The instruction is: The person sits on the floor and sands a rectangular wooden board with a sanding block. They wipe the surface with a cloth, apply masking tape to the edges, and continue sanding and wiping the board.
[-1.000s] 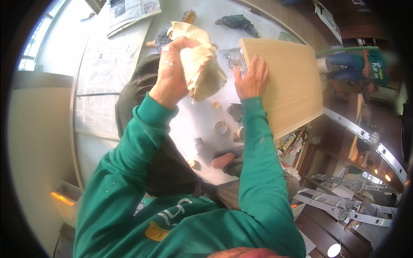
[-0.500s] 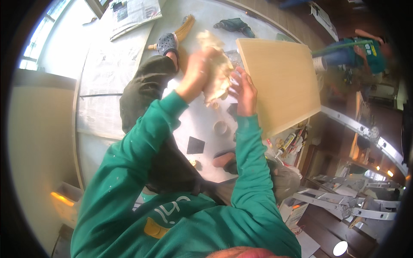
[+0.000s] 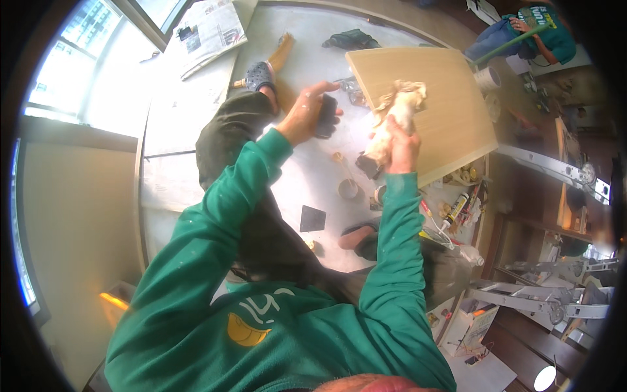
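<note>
My left hand [image 3: 304, 116] has its fingers bent around a dark, flat pad [image 3: 326, 117], possibly folded sandpaper. To the right, my right hand [image 3: 403, 149] grips a cream-coloured figurine [image 3: 406, 104] with a wavy, carved-looking outline; blur hides its detail. The figurine tilts in front of a pale wooden panel [image 3: 450, 124], and a dark piece [image 3: 369, 166] shows at its lower end. A gap separates the pad from the figurine. Below my hands, a dark square sheet [image 3: 313, 219] and a small round cup [image 3: 349, 189] are on the pale surface.
Newspapers [image 3: 212, 36] cover the left side. A dark cloth [image 3: 351, 38] lies at the far side. Tubes and tools [image 3: 455, 212] crowd a tray at right, near a metal ladder [image 3: 555, 166]. Another person [image 3: 532, 32] stands at the far right. My clog-clad foot [image 3: 261, 75] rests ahead.
The figurine has moved right, away from my left hand, and is now in my right hand alone. My hands have drawn apart, and the dark pad in my left hand has come into view.
</note>
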`<state>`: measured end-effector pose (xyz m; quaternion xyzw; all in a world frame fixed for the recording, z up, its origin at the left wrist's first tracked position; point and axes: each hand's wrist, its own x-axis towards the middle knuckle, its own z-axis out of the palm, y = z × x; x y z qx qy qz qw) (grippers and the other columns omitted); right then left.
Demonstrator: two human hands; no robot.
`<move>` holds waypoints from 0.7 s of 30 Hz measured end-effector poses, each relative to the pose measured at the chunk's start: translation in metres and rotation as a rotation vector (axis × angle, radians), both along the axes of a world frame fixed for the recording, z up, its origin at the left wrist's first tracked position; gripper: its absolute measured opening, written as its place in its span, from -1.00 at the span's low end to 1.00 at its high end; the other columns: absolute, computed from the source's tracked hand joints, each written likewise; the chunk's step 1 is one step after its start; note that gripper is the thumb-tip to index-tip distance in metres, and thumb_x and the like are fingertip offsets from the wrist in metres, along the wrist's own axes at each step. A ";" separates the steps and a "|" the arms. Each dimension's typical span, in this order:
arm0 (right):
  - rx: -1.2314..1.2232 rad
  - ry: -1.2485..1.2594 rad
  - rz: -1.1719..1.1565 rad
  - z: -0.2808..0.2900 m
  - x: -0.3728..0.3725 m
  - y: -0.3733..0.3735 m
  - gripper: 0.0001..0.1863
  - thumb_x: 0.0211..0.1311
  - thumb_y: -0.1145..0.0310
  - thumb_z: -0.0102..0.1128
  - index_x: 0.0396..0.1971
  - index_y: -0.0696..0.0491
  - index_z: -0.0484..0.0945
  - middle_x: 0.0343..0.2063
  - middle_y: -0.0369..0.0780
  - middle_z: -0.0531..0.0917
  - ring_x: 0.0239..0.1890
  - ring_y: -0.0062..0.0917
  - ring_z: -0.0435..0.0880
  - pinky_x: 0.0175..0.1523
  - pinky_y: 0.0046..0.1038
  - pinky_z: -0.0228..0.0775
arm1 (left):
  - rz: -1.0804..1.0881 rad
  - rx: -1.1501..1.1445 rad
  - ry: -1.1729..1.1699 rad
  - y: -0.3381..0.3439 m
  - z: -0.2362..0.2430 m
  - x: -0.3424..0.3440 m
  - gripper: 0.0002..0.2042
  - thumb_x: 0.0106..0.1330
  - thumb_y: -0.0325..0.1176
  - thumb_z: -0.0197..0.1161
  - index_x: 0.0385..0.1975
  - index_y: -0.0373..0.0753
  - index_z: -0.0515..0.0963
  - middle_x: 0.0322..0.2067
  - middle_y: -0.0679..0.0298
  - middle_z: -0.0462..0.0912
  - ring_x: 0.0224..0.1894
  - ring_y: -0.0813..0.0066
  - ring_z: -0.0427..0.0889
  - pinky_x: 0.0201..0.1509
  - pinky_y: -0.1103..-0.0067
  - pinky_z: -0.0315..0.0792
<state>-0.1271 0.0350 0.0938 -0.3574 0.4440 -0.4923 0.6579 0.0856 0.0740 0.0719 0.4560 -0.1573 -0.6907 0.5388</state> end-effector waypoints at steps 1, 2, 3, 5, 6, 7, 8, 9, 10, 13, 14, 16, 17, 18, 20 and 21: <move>-0.054 -0.031 -0.046 0.003 0.001 -0.012 -0.60 0.24 0.49 0.29 0.06 0.23 0.45 -0.34 -0.12 0.65 -0.50 -0.32 0.70 -0.46 -0.28 0.64 | -0.014 0.080 0.119 0.002 0.004 0.001 -0.50 0.23 -0.01 0.30 -0.09 -0.35 0.43 -0.32 0.13 0.62 -0.32 0.29 0.65 -0.22 0.47 0.51; -0.106 -0.047 -0.103 0.004 -0.005 -0.025 -0.62 0.25 0.49 0.28 0.04 0.23 0.45 -0.34 -0.12 0.65 -0.48 -0.32 0.70 -0.45 -0.28 0.64 | -0.038 0.161 0.253 0.002 0.003 -0.002 -0.47 0.22 0.00 0.31 -0.07 -0.36 0.40 -0.32 0.12 0.61 -0.29 0.27 0.66 -0.18 0.46 0.51; -0.130 -0.088 -0.130 0.004 -0.012 -0.040 -0.64 0.25 0.48 0.28 0.01 0.23 0.46 -0.33 -0.12 0.65 -0.47 -0.32 0.71 -0.45 -0.28 0.63 | 0.012 0.111 0.409 0.003 0.000 -0.003 -0.59 0.26 -0.22 0.29 -0.06 -0.37 0.36 -0.21 0.06 0.55 -0.18 0.20 0.66 -0.09 0.34 0.55; -0.116 -0.166 -0.136 -0.001 -0.029 -0.071 -0.66 0.25 0.44 0.28 -0.02 0.23 0.48 -0.31 -0.12 0.65 -0.47 -0.32 0.70 -0.45 -0.29 0.63 | 0.044 -0.157 0.121 0.002 -0.045 0.006 -0.65 0.27 -0.36 0.26 -0.04 -0.37 0.35 -0.13 0.04 0.51 -0.08 0.15 0.63 -0.02 0.26 0.56; -0.145 -0.174 -0.134 -0.011 -0.044 -0.088 -0.65 0.23 0.43 0.30 -0.04 0.22 0.49 -0.32 -0.12 0.65 -0.50 -0.32 0.69 -0.43 -0.29 0.64 | 0.099 -0.095 0.258 -0.003 -0.045 0.008 -0.68 0.26 -0.48 0.21 -0.03 -0.37 0.33 -0.09 0.03 0.49 0.00 0.12 0.61 0.05 0.22 0.55; -0.174 -0.141 -0.165 -0.015 -0.053 -0.099 -0.65 0.22 0.43 0.31 -0.04 0.22 0.49 -0.32 -0.13 0.64 -0.50 -0.33 0.68 -0.43 -0.28 0.64 | 0.164 -0.033 0.392 -0.008 -0.044 0.011 -0.68 0.25 -0.60 0.17 -0.02 -0.37 0.32 -0.05 0.02 0.47 0.08 0.08 0.58 0.12 0.18 0.54; -0.205 -0.108 -0.194 -0.018 -0.061 -0.110 -0.64 0.21 0.44 0.32 -0.03 0.22 0.49 -0.32 -0.14 0.64 -0.50 -0.34 0.67 -0.42 -0.27 0.64 | 0.201 -0.016 0.417 -0.012 -0.044 0.009 -0.68 0.25 -0.60 0.17 -0.02 -0.37 0.31 -0.04 0.01 0.47 0.09 0.08 0.57 0.14 0.18 0.53; -0.223 -0.068 -0.205 -0.021 -0.069 -0.119 -0.62 0.20 0.45 0.33 -0.01 0.23 0.49 -0.30 -0.14 0.64 -0.46 -0.35 0.68 -0.39 -0.29 0.64 | 0.237 0.002 0.442 -0.016 -0.045 0.006 -0.68 0.24 -0.60 0.17 -0.03 -0.36 0.31 -0.04 0.01 0.48 0.11 0.07 0.57 0.15 0.18 0.53; -0.242 -0.028 -0.217 -0.027 -0.077 -0.128 -0.59 0.19 0.46 0.34 0.02 0.24 0.49 -0.27 -0.15 0.64 -0.41 -0.36 0.68 -0.36 -0.30 0.64 | 0.272 0.019 0.467 -0.021 -0.046 0.003 -0.69 0.24 -0.60 0.17 -0.03 -0.35 0.31 -0.04 0.00 0.48 0.12 0.07 0.57 0.16 0.18 0.52; -0.283 0.031 -0.218 -0.049 -0.084 -0.144 -0.51 0.18 0.47 0.34 0.10 0.27 0.47 -0.16 -0.14 0.64 -0.25 -0.39 0.68 -0.22 -0.35 0.62 | 0.249 -0.062 0.582 -0.033 -0.044 0.001 -0.65 0.24 -0.64 0.16 0.01 -0.37 0.30 -0.02 -0.02 0.48 0.13 0.04 0.57 0.16 0.17 0.52; -0.294 0.049 -0.217 -0.055 -0.085 -0.147 -0.49 0.18 0.48 0.33 0.13 0.28 0.46 -0.12 -0.14 0.64 -0.19 -0.39 0.67 -0.17 -0.36 0.60 | 0.286 -0.008 0.597 -0.039 -0.042 -0.002 -0.64 0.24 -0.65 0.15 0.03 -0.39 0.30 -0.01 -0.03 0.48 0.12 0.03 0.58 0.16 0.17 0.53; -0.318 0.053 -0.279 -0.068 -0.083 -0.143 -0.46 0.19 0.48 0.33 0.17 0.29 0.45 -0.07 -0.12 0.63 -0.12 -0.39 0.65 -0.06 -0.39 0.55 | 0.361 0.097 0.630 -0.054 -0.038 -0.008 -0.60 0.24 -0.66 0.15 0.08 -0.43 0.29 0.02 -0.06 0.47 0.08 0.01 0.60 0.14 0.16 0.54; -0.330 0.056 -0.308 -0.072 -0.080 -0.140 -0.45 0.19 0.48 0.32 0.18 0.29 0.45 -0.04 -0.11 0.63 -0.08 -0.39 0.64 -0.01 -0.41 0.52 | 0.337 0.055 0.475 -0.063 -0.048 -0.008 -0.56 0.26 -0.65 0.17 0.13 -0.49 0.26 0.04 -0.06 0.47 0.02 0.00 0.64 0.10 0.19 0.57; -0.341 0.062 -0.308 -0.074 -0.079 -0.138 -0.45 0.19 0.47 0.32 0.18 0.30 0.45 -0.04 -0.11 0.63 -0.08 -0.39 0.64 0.00 -0.41 0.51 | 0.348 0.031 0.413 -0.068 -0.054 -0.010 -0.58 0.26 -0.62 0.21 0.11 -0.50 0.29 0.02 -0.05 0.49 -0.01 0.02 0.65 0.08 0.21 0.58; -0.361 0.080 -0.307 -0.076 -0.079 -0.135 -0.46 0.19 0.45 0.33 0.17 0.31 0.45 -0.04 -0.10 0.63 -0.07 -0.38 0.63 0.03 -0.41 0.49 | 0.367 -0.014 0.294 -0.078 -0.062 -0.016 -0.60 0.28 -0.57 0.27 0.07 -0.52 0.35 -0.01 -0.03 0.54 -0.06 0.06 0.68 0.04 0.25 0.60; -0.373 0.096 -0.305 -0.077 -0.079 -0.133 -0.46 0.18 0.45 0.33 0.16 0.31 0.46 -0.04 -0.10 0.63 -0.08 -0.38 0.63 0.03 -0.41 0.49 | 0.365 -0.033 0.204 -0.082 -0.067 -0.019 -0.61 0.27 -0.53 0.30 0.05 -0.51 0.40 -0.06 -0.01 0.57 -0.09 0.11 0.69 0.00 0.29 0.61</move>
